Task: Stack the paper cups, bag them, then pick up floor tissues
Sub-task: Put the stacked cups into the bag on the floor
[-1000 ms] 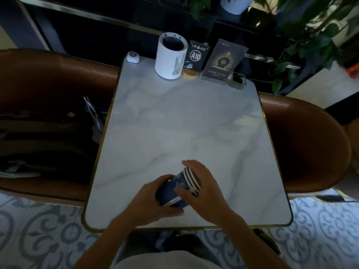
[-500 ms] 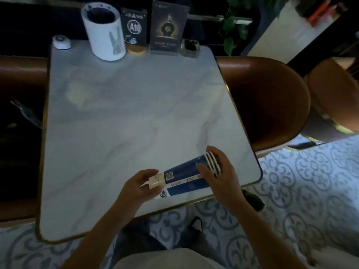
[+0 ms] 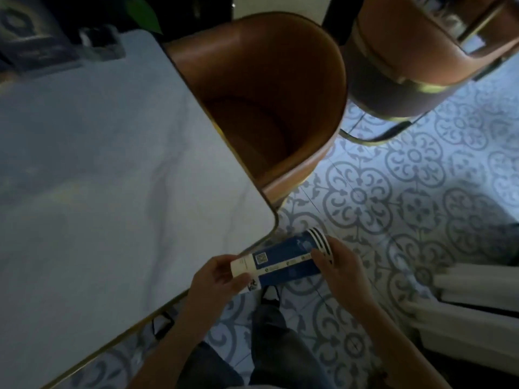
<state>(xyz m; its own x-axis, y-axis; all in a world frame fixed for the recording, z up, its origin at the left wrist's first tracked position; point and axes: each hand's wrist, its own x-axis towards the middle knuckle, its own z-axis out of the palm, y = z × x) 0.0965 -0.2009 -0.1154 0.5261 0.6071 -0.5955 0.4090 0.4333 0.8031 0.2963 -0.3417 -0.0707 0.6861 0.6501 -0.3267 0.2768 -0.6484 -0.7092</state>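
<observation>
A stack of blue and white paper cups [image 3: 283,261] lies on its side in the air, just off the near right corner of the marble table [image 3: 112,164]. My left hand [image 3: 216,276] grips the white bottom end of the stack. My right hand [image 3: 341,269] holds the rim end, where several white rims show. No bag or floor tissue can be made out.
A brown leather chair [image 3: 269,88] stands against the table's right edge, a second one [image 3: 415,51] behind it. Patterned tile floor [image 3: 421,192] lies to the right. A pale ribbed object [image 3: 477,299] sits at the right edge. Blurred stands [image 3: 39,51] crowd the table's far end.
The view has swung right and the cup stack has moved from over the table to just past its corner, above the floor. Both hands keep hold of it.
</observation>
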